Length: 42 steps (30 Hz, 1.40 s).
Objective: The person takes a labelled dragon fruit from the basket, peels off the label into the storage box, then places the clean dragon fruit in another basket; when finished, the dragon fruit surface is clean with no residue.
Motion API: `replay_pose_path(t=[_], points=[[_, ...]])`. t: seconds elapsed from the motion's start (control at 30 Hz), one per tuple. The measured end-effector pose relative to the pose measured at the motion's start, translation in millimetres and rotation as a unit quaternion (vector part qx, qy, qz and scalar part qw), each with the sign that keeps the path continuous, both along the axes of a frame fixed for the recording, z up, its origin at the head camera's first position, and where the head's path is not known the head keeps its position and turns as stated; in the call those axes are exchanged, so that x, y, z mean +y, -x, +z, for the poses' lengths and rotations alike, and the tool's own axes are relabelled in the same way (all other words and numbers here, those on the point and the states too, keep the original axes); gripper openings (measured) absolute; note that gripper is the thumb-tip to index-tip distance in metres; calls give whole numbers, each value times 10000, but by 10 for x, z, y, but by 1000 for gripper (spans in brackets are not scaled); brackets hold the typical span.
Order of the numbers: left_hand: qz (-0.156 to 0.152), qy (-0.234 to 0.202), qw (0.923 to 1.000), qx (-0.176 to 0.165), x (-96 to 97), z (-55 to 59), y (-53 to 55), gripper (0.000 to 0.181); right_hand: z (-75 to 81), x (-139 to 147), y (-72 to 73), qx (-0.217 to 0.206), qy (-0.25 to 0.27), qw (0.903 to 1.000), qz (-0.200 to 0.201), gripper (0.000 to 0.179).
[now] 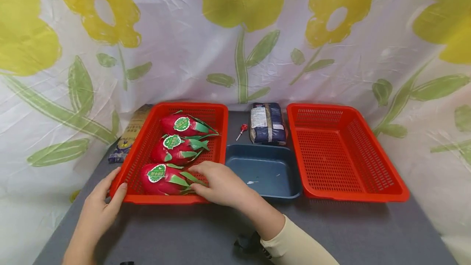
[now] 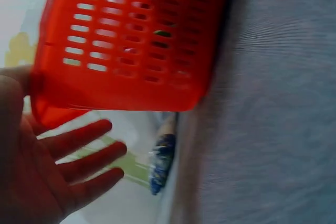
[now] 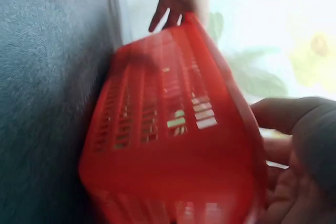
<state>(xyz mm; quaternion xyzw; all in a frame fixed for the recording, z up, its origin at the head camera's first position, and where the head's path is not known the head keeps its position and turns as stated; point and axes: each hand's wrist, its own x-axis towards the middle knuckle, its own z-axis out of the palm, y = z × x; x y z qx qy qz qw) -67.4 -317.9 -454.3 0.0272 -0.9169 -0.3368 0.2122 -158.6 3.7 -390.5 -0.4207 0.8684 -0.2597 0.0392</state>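
Note:
Three pink dragon fruits with green leaf tips and round green-white labels lie in a column in the left red basket [image 1: 171, 199]: the back dragon fruit [image 1: 167, 124], the middle dragon fruit [image 1: 159, 151] and the front dragon fruit [image 1: 149, 185]. My left hand [image 1: 97, 203] holds the basket's front left corner between thumb and index finger; its other fingers [image 2: 86, 139] spread outside the wall. Reaching over the front right rim, my right hand [image 1: 222, 185] is at the front dragon fruit's leaf tips, thumb and index finger apart. The rim partly hides its fingers in the right wrist view.
A second red basket [image 1: 368, 196] stands at the right. Between the baskets are a blue tray [image 1: 265, 171], a dark blue package [image 1: 263, 136] and a red lollipop [image 1: 244, 127]. Another package [image 1: 126, 142] lies behind the left basket's left side. A flowered curtain hangs at the back.

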Motion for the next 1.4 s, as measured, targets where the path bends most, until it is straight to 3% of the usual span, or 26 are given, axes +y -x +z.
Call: replay_pose_path(t=[0.13, 0.2, 0.33, 0.53, 0.83, 1.13, 1.4], points=[[58, -514, 9984, -214, 16, -68, 4, 54, -53, -285, 38, 140, -792, 9967, -112, 42], [58, -701, 9973, -204, 33, -88, 8, 54, -89, -421, 59, -19, -969, 9948, -308, 34], [180, -838, 9963, -14, 58, -116, 1, 53, -153, -621, 86, -210, -1028, 9916, -754, 23], [363, -1000, 9943, -1, 75, -150, -24, 52, -185, -666, 85, -37, -890, 9923, -857, 24], [367, -1058, 9937, 72, 68, -178, 1, 52, -106, -567, 21, 113, 13, 9957, -915, 23], [487, -1164, 9919, -169, 73, -177, 20, 53, 312, -193, -122, 197, 1086, 9904, -834, 24], [437, -1262, 9907, 240, 85, -215, 17, 50, 517, 365, -284, 301, 1863, 9781, -872, 24]])
